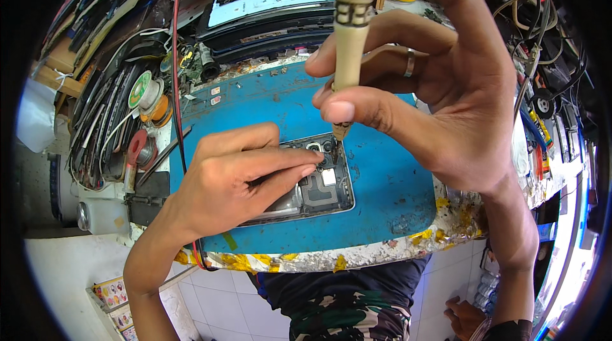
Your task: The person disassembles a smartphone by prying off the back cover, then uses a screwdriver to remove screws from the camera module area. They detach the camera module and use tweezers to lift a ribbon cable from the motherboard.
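Note:
An opened smartphone, its back cover off and inner parts bare, lies on a blue work mat. My left hand is closed over the phone's left part, its fingertips pressed near the camera area. Upright above the phone's upper right corner stands a screwdriver with a cream handle and dark bands. My right hand grips it between thumb and fingers, one finger over its top end. The screwdriver's tip meets the phone near its right edge; the exact spot is too small to make out.
Behind the mat lies a stack of phones and panels. Solder spools, a bundle of flat dark parts and a red-black cable are on the left. Tangled wires crowd the right. Another person's hand shows at lower right.

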`<state>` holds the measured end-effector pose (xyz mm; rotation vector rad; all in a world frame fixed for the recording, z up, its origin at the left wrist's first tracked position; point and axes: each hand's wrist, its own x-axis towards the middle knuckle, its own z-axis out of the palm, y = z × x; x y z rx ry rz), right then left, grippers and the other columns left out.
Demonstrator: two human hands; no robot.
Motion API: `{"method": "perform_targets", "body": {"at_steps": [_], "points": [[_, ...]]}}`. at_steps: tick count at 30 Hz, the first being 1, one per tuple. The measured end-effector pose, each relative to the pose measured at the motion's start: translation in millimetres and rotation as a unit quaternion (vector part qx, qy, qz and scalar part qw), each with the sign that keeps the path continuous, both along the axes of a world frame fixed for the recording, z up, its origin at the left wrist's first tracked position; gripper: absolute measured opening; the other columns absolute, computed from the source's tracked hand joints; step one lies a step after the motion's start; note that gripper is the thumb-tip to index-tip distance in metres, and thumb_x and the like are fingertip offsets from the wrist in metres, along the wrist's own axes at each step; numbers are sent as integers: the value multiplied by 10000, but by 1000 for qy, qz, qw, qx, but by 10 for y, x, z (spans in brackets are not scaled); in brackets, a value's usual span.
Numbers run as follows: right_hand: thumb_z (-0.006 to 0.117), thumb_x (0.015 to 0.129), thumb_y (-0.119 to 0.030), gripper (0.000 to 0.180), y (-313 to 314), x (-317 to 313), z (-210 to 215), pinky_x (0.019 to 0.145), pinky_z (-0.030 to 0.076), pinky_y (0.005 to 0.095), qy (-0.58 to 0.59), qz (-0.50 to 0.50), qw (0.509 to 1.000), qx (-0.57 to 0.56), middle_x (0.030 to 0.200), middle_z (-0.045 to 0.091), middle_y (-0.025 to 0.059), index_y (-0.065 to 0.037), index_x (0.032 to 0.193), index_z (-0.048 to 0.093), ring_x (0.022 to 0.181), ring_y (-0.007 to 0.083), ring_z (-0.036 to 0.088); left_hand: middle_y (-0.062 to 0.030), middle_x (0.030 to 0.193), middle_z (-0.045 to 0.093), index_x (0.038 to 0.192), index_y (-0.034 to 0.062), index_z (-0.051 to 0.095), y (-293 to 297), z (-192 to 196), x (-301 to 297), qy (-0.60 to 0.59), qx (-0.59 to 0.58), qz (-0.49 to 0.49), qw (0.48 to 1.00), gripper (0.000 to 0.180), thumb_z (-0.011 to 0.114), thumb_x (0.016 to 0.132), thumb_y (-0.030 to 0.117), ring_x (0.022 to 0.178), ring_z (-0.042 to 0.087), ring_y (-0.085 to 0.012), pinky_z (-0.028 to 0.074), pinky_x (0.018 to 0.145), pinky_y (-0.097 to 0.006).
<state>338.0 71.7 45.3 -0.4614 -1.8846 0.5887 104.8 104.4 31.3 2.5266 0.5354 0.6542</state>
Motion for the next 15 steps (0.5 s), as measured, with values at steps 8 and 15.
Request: {"method": "perform_targets", "body": {"at_steps": [8, 15], "points": [[739, 780, 135, 642, 42, 51, -114, 823, 613, 389, -11, 6, 1000, 1, 1305, 546, 296, 40, 1319, 403, 992, 300, 699, -26, 626, 484, 953, 64, 790, 20, -8, -14, -2, -4, -25, 1000, 220, 839, 740, 45, 524, 462, -140, 344, 460, -309], [735, 785, 132, 600, 66, 88, -144, 842, 602, 390, -18, 8, 1000, 0, 1285, 562, 291, 28, 1297, 440, 1014, 297, 692, -23, 618, 478, 941, 63, 791, 21, -7, -18, 1, 6, -24, 1000, 218, 846, 731, 49, 522, 451, -135, 325, 455, -312]]}}
